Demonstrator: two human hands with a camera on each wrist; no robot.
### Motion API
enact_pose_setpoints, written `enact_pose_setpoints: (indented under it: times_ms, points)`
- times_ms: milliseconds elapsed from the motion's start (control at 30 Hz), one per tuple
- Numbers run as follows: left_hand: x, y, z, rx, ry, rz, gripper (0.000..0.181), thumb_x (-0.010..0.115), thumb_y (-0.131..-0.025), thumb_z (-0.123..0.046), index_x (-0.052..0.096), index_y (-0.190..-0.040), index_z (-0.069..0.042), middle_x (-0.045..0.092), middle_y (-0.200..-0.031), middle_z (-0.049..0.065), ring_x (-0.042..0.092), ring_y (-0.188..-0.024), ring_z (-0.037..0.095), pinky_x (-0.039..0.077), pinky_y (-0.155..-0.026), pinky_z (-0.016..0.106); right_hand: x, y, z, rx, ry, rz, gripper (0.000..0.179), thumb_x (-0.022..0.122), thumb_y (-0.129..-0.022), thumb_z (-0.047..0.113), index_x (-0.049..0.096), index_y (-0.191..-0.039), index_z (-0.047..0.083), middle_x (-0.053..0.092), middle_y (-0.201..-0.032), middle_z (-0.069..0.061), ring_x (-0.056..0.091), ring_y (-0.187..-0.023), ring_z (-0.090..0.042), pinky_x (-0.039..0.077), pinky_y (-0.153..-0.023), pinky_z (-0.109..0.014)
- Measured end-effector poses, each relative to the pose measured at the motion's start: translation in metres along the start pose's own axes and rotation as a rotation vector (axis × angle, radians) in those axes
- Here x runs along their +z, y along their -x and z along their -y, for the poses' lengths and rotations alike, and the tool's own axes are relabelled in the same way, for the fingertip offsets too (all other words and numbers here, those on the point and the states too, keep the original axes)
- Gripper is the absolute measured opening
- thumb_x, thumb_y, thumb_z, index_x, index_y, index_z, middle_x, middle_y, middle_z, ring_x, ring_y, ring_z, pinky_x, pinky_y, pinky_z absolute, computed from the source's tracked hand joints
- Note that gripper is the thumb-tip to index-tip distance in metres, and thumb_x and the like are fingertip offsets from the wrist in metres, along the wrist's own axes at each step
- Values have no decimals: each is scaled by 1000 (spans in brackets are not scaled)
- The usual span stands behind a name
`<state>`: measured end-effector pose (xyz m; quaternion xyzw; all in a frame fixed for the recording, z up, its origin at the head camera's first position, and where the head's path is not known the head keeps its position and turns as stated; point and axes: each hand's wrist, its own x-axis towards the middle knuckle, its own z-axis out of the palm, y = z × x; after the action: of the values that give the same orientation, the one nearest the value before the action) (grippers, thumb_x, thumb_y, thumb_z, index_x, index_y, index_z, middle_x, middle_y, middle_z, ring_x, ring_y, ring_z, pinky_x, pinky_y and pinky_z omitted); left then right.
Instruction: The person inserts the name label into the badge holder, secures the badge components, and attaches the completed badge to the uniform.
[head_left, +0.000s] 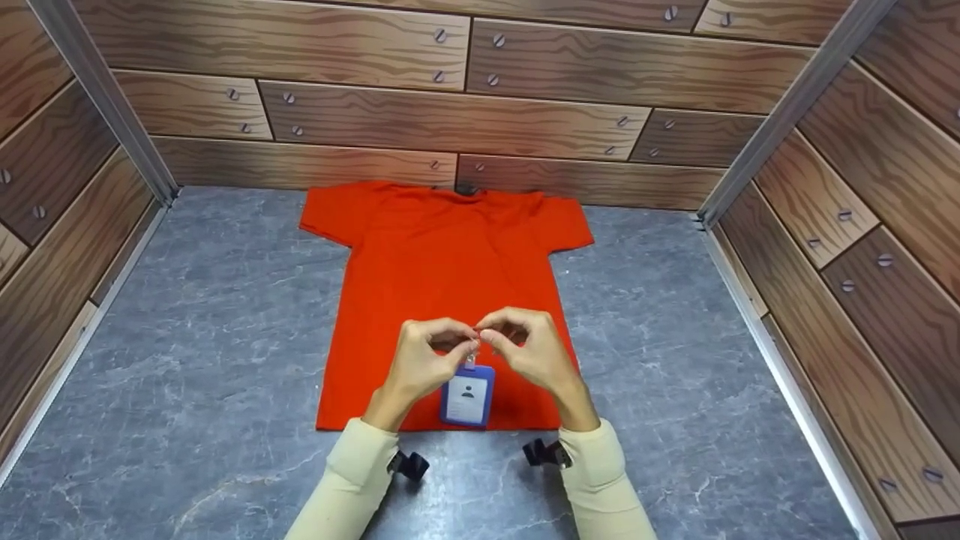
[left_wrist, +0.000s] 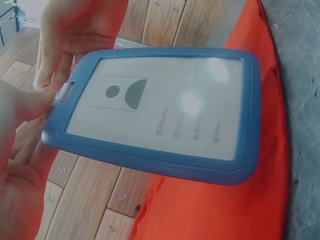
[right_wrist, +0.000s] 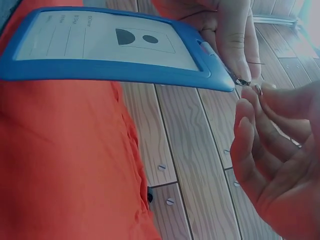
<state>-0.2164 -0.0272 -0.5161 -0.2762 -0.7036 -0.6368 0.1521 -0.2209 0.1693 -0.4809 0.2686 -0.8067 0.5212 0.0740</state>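
A blue-framed ID badge holder [head_left: 466, 397] with a white card inside hangs above the lower part of a red T-shirt [head_left: 450, 277]. The card carries a simple head-and-shoulders figure and printed lines. Thumb and fingers of my left hand [head_left: 431, 356] pinch the small clip [right_wrist: 242, 81] at the holder's top. Right beside it, the fingertips of my right hand [head_left: 532, 349] pinch a small shiny metal piece [right_wrist: 258, 90]; its exact kind I cannot tell. Both hands meet fingertip to fingertip over the holder, whose slot [left_wrist: 63, 92] faces them.
The T-shirt lies flat, collar away from me, on a grey marbled tabletop [head_left: 210, 322]. Wood-patterned panels [head_left: 360, 112] wall the back and both sides, with metal posts [head_left: 795, 105] in the corners. A black wrist camera [head_left: 409, 465] sits at my left cuff, another [head_left: 546, 453] at my right.
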Motion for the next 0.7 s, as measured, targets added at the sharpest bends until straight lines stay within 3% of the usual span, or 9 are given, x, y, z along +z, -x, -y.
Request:
enact_pose_setpoints:
  times_ms: [167,367,600,700]
  points:
    - [-3,-1,0,-13,28,12,11,81,-85,2,77,-96,1,80,-84,13,77,-67,24,63,-65,28,0,-2,-2,-79,54,-34,9,72,-96,15,81,-96,11,73,-78,-4,62,-59,-22,55,-58,-27]
    - [-6,-2,0,-39,33,14,18,82,-87,-5,77,-104,-6,80,-87,10,78,-74,22,64,-68,30,1,-4,-7,-158,77,-24,9,72,-96,12,80,-95,9,72,-76,-3,63,-58,-24,57,-58,-26]
    - [-6,-4,-3,-137,27,16,18,82,-87,-6,78,-104,-3,79,-86,12,77,-74,19,64,-69,27,6,-9,-13,-310,133,-81,8,71,-94,1,77,-89,1,70,-74,-8,59,-59,-15,51,-55,-20]
    - [-5,-6,-3,-139,12,22,19,82,-86,-4,77,-104,-2,79,-88,13,77,-75,19,64,-71,27,9,-11,-12,-321,150,-114,11,70,-95,-2,74,-85,1,67,-73,-10,55,-59,-11,47,-54,-19]
